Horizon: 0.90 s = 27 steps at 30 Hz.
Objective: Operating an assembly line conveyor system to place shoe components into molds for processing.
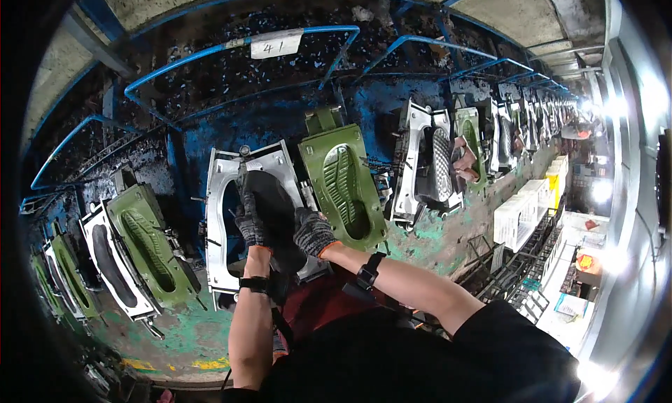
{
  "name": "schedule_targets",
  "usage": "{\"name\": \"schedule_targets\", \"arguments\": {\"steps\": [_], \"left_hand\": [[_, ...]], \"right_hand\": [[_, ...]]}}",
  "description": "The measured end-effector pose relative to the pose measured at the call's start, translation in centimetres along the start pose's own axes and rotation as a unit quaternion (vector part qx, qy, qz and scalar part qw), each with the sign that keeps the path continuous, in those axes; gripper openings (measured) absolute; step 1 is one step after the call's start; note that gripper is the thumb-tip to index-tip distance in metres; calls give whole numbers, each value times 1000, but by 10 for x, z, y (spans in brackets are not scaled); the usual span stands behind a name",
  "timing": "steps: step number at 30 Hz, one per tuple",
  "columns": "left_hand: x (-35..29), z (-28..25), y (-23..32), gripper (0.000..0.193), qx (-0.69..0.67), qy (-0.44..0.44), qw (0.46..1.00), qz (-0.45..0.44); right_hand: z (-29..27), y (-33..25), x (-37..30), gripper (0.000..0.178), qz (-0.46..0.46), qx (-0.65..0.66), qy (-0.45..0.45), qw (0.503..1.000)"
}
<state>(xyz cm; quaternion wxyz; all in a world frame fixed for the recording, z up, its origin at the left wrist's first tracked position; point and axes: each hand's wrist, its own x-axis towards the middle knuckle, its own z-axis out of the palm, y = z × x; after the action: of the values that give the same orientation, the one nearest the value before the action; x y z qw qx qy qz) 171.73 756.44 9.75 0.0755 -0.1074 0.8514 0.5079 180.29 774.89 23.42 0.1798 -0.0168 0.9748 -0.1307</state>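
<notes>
A black shoe sole [274, 196] lies over the silver metal mould [223, 221] in front of me. My left hand [250, 224], in a grey knit glove with an orange cuff, is closed at the sole's left edge. A thin dark shape runs up from it; I cannot tell whether it is a finger or a tool. My right hand [313, 232], gloved alike, has its fingers closed at the sole's right edge. Just right of the silver mould stands its green half [341, 182], with a ridged sole-shaped hollow.
Other green moulds [150, 245] and silver moulds [117, 259] line the row leftward; more moulds [423, 161] stretch away to the right. Blue bent-tube rails [238, 46] run above them. White crates [521, 214] and black metal racks [483, 273] stand at the right.
</notes>
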Motion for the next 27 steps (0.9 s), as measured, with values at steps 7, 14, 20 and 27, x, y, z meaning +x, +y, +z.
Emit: {"name": "schedule_targets", "arguments": {"steps": [7, 14, 20, 27], "left_hand": [[-79, -6, 74, 39, 278, 85, 943, 160], [-136, -31, 125, 45, 629, -262, 726, 91], [-158, -131, 167, 112, 530, -48, 846, -48], [-182, -147, 119, 134, 533, -211, 811, -119]], "right_hand": [[33, 26, -39, 49, -84, 171, -2, 982], [-62, -28, 93, 41, -485, -194, 12, 853], [-76, -64, 72, 32, -421, -266, -13, 867], [10, -2, 94, 49, -359, -38, 230, 904]]}}
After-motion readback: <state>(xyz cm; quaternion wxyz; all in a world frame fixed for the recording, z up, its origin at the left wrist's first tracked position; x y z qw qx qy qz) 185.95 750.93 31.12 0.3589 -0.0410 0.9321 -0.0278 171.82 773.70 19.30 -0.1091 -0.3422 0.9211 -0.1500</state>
